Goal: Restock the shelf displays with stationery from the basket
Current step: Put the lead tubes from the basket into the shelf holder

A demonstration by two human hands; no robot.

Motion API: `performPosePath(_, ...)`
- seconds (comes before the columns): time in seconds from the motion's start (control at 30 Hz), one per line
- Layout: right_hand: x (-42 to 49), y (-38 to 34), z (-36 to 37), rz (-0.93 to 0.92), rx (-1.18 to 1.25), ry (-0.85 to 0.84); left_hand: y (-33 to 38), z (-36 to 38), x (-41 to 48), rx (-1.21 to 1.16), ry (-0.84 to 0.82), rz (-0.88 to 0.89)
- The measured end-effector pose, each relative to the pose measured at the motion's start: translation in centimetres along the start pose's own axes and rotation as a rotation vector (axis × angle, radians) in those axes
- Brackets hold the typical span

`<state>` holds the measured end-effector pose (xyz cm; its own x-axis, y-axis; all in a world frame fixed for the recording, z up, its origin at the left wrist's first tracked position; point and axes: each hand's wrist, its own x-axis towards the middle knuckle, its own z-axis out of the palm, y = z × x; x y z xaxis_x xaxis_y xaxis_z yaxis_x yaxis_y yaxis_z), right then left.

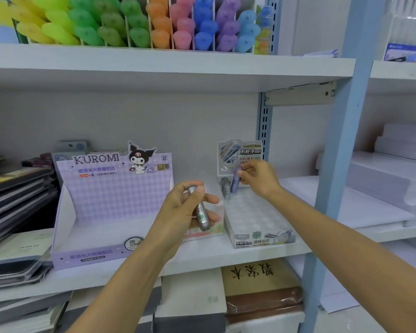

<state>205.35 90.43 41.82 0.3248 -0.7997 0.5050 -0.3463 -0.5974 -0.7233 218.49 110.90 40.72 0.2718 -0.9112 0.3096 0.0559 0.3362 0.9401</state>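
A silver lead tube (202,213) tilts in the left hand (181,209); a purple tube (234,183) stands upright in the right hand (257,179). Beside it, a grey tube (225,188) stands in the white display box (257,222).

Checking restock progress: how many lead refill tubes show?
3: a silver tube in the left hand, a purple tube in the right hand, a grey tube standing in the display box; blur may hide another.

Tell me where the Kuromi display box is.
Head view: the Kuromi display box sits left of centre on the middle shelf, stacked notebooks to its left, the left hand gripping a silver tube before its right end.
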Motion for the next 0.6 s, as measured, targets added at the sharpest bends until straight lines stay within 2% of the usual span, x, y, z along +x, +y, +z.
performPosePath(0.2, 0.4, 0.8, 0.3, -0.069, -0.229, -0.049, -0.3, -0.7, 0.3, 0.138, 0.055, 0.007)
performPosePath(0.3, 0.6, 0.8, 0.1, -0.074, -0.237, -0.111, -0.7, -0.8, 0.4, 0.17, 0.046, 0.038)
performPosePath(0.47, -0.1, 1.0, 0.4, -0.155, -0.231, -0.053, -0.8, -0.7, 0.6, 0.12, 0.029, 0.002)
performPosePath(0.6, -0.3, 1.3, 0.3, -0.156, -0.269, -0.066, -0.7, -0.5, 0.1, 0.108, -0.057, -0.004)
